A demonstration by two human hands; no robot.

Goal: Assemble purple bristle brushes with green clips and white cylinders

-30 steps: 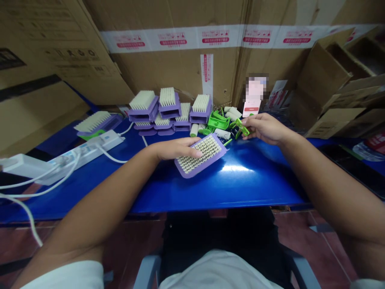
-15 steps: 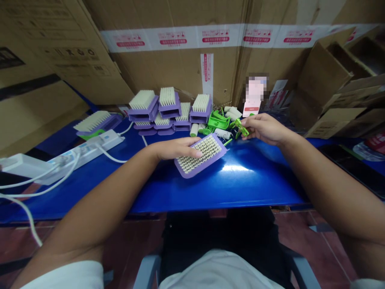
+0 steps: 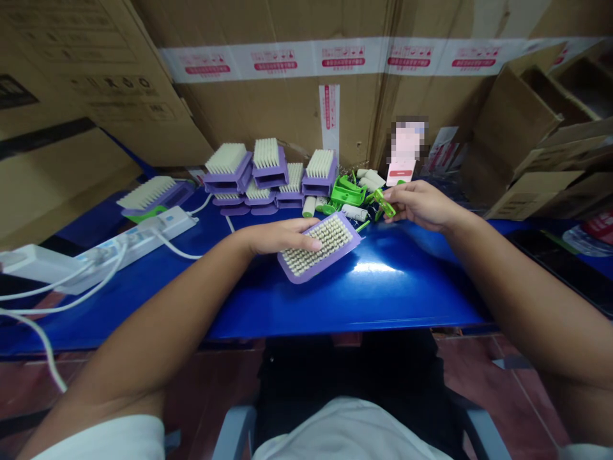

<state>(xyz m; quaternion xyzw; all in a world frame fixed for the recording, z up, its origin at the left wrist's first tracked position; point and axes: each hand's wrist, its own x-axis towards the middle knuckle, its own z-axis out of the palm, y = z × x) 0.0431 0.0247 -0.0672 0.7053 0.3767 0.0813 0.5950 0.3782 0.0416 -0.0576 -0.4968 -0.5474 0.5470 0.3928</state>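
Observation:
My left hand [image 3: 290,236] is closed around a purple brush [image 3: 330,241], its cream bristles facing up and tilted toward me, with the thumb lying over them. Farther right, my right hand [image 3: 421,203] pinches a small bright green plastic piece [image 3: 383,203] between thumb and fingers. Just left of that hand lies a heap of green plastic parts [image 3: 348,191] and white rollers [image 3: 354,213]. Behind my left hand stand several purple brushes, some stacked, among them a brush [image 3: 320,167] at the right end of the row.
A white power strip [image 3: 129,246] with cables crosses the left of the blue table [image 3: 373,300]. One more brush [image 3: 148,193] lies behind it. Cardboard boxes [image 3: 272,108] wall off the back. A lit phone [image 3: 405,150] leans there; a dark phone [image 3: 560,265] lies at right.

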